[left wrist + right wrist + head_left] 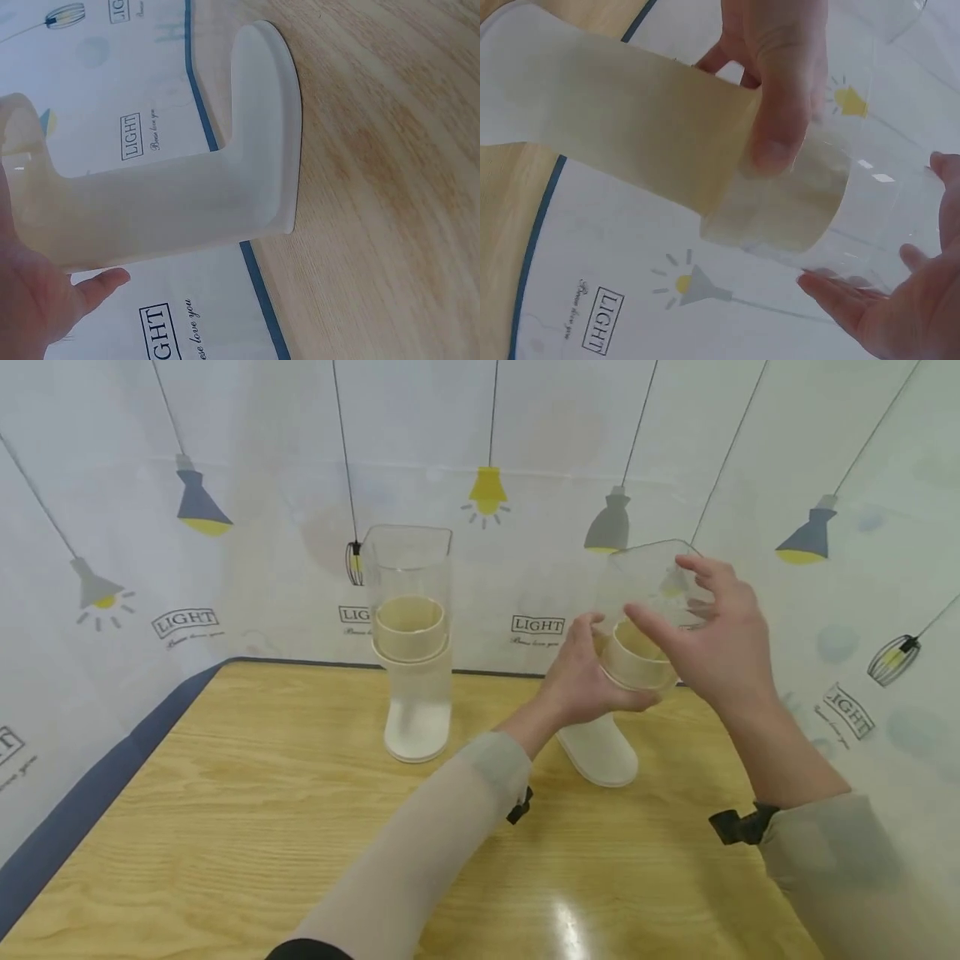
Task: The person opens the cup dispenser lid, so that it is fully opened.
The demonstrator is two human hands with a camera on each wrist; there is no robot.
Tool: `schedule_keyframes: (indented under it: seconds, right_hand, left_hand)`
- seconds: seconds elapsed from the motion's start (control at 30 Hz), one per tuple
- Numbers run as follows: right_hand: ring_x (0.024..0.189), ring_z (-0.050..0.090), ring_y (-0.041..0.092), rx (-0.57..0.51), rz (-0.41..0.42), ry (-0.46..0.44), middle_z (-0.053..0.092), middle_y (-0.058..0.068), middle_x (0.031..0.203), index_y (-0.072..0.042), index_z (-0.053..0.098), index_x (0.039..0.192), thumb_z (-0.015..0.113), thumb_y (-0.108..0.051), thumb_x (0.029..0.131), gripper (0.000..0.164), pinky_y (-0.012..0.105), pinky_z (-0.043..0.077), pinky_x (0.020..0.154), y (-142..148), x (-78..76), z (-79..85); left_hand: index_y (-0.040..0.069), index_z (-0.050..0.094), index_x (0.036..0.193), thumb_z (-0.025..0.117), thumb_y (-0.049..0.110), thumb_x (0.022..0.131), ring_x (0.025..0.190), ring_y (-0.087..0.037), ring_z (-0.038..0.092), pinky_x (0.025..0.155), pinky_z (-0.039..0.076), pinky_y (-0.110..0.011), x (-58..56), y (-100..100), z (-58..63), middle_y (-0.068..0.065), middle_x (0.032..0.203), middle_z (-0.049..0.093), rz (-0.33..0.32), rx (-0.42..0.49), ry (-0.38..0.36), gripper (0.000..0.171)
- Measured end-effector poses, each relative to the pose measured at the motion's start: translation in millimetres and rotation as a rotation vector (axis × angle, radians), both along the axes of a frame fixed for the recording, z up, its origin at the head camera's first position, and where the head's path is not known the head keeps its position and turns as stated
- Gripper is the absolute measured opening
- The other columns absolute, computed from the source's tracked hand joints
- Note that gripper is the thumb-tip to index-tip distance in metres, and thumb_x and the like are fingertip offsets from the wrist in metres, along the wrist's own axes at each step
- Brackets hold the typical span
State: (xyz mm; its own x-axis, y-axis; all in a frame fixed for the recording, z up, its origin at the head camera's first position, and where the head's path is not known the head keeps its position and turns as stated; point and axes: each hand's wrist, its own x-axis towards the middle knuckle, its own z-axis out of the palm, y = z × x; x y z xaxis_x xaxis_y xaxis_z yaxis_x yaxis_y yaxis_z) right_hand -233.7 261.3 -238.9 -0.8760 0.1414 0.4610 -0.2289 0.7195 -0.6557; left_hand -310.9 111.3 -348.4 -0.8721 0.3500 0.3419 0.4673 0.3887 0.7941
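A white boot-shaped stand (600, 752) is at the table's right, its foot toward the person. Its cream collar (637, 656) carries a clear plastic sleeve (881, 202). My left hand (581, 677) grips the collar from the left; the right wrist view shows its thumb (776, 142) across it. In the left wrist view, the stand (165, 199) has its sole at the wood surface. My right hand (723, 643) holds the clear sleeve from the right, thumb in front and fingers spread round it. In the right wrist view, this hand's fingertips (814, 281) overlap the sleeve's lower edge.
A matching boot-shaped stand (416, 718) stands upright to the left, with a clear sleeve (412, 556) above its collar (410, 631). Behind the wooden table (262, 827) hangs a lamp-print cloth (285, 527). Dark blue edging (97, 789) runs along the table's left side.
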Motion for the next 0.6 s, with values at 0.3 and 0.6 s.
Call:
schedule_keyframes:
  seconds: [0.3,0.6]
  right_hand:
    - [0.148,0.058,0.041,-0.112,-0.019,-0.079,0.036,0.009,0.178,-0.038,0.040,0.167,0.079,-0.063,0.095,0.086,0.065,0.054,0.111,11.1,2.9,-3.8]
    - [0.134,0.071,0.022,-0.212,-0.075,0.090,0.050,-0.001,0.169,-0.044,0.054,0.157,0.083,-0.044,0.096,0.068,0.008,0.054,0.080,17.9,15.1,8.9]
  left_hand:
    - [0.015,0.026,0.166,0.105,0.049,0.068,0.118,-0.013,0.060,0.100,0.057,-0.028,-7.0,-2.7,0.7,-0.003,0.144,0.053,-0.046,0.049,-0.026,0.131]
    - [0.024,0.015,0.170,0.104,0.046,0.071,0.142,-0.026,0.057,0.119,0.051,-0.044,-15.0,-13.8,-0.2,-0.009,0.164,0.047,-0.133,0.055,-0.053,0.136]
